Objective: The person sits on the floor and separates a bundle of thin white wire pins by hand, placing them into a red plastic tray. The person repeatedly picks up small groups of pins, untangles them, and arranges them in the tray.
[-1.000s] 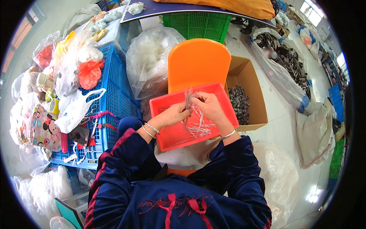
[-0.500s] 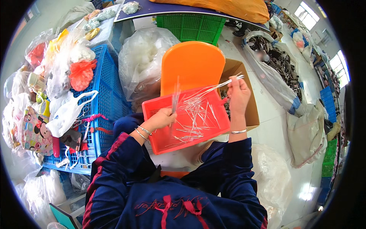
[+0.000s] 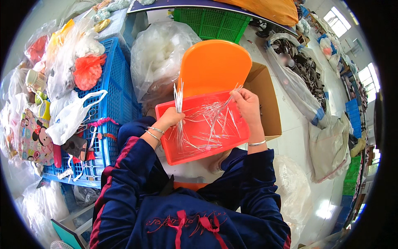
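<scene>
A shallow red plastic tray (image 3: 195,156) lies tilted over my lap. Loose thin silvery-white wires (image 3: 213,118) are scattered across its floor. Over the tray's left side, my left hand (image 3: 171,118) is closed round an upright bundle of the same thin wires (image 3: 178,99), which stick out above and below the fist. My right hand (image 3: 248,104), at the far right corner of the tray, pinches a few wires (image 3: 228,101) that slant down toward the loose pile. How many it holds I cannot make out.
An orange chair (image 3: 215,68) stands just beyond the tray, with a cardboard box (image 3: 269,101) to its right. On the left, a blue plastic crate (image 3: 118,83) carries bags and scissors. Behind are a stuffed clear bag (image 3: 159,58) and a green crate (image 3: 211,25).
My right hand has come down and slightly left, its wires now slanting into the tray. The bundle in my left hand, blurred before, is now sharp and a little further left.
</scene>
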`<state>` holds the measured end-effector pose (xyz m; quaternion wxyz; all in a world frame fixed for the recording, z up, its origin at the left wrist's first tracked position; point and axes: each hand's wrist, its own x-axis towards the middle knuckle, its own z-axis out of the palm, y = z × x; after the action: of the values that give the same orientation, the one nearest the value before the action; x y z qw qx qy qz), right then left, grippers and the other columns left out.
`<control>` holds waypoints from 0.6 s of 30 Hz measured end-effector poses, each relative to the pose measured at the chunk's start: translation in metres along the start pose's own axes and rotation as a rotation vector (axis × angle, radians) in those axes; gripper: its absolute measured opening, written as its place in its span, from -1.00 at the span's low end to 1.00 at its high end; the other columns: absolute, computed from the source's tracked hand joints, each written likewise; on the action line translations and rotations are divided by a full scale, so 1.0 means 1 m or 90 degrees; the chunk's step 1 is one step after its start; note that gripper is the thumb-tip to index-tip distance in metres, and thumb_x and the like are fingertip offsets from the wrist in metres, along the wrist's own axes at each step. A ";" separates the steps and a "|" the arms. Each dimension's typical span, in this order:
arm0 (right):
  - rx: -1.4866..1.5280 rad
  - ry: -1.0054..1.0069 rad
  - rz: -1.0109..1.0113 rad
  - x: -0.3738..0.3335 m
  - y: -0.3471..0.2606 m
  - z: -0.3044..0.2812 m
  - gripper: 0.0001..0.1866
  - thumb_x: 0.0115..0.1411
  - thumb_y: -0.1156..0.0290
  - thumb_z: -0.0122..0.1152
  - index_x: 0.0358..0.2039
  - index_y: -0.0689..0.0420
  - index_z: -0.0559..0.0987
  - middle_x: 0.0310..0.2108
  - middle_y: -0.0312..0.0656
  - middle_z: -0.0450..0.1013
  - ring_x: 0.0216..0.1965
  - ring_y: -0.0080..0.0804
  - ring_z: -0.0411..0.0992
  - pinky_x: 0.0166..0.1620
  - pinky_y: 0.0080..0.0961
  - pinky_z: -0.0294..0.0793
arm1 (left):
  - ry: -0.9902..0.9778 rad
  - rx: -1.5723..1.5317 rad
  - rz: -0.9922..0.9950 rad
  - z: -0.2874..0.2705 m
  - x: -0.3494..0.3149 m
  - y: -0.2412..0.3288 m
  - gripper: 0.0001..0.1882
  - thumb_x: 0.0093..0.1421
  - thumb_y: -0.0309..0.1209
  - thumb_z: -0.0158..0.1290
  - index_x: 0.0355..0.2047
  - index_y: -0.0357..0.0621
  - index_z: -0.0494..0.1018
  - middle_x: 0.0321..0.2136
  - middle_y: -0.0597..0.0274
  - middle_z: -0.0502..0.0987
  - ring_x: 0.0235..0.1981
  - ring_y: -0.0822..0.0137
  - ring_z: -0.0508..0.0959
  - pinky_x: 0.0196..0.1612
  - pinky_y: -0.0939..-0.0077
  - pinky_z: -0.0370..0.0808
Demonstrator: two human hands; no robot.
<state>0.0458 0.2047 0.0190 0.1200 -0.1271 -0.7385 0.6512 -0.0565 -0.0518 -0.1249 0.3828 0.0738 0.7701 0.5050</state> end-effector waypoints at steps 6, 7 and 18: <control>-0.058 -0.053 -0.121 0.007 0.025 0.012 -0.77 0.20 0.44 0.20 -0.56 0.25 0.46 -0.62 -0.46 0.31 -0.55 -0.76 0.18 -0.48 -0.72 0.14 | 0.105 0.410 0.069 -0.011 -0.027 0.035 -0.67 0.10 -0.23 0.03 -0.50 -0.32 0.53 -0.60 -0.08 0.56 -0.60 0.09 0.58 -0.46 0.25 0.51; -0.054 -0.058 -0.128 0.006 0.025 0.014 -0.77 0.21 0.44 0.20 -0.56 0.26 0.46 -0.61 -0.45 0.32 -0.54 -0.76 0.18 -0.47 -0.73 0.15 | 0.120 0.410 0.078 -0.014 -0.041 0.052 -0.68 0.10 -0.23 0.03 -0.48 -0.30 0.54 -0.59 -0.10 0.56 -0.55 0.07 0.59 -0.42 0.24 0.51; -0.073 -0.164 -0.095 -0.007 0.016 0.030 -0.90 0.18 0.53 0.18 -0.39 0.32 0.53 -0.51 -0.34 0.45 -0.48 -0.72 0.34 -0.44 -0.71 0.33 | -0.125 0.150 0.462 0.042 -0.023 0.093 -0.79 0.20 -0.43 0.07 -0.22 -0.34 0.48 -0.48 0.11 0.48 -0.46 0.31 0.44 -0.32 0.43 0.40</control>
<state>0.0431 0.1765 -0.0004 0.0652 0.0061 -0.7913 0.6079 -0.0380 0.0118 -0.0435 0.2403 0.4326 0.7061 0.5065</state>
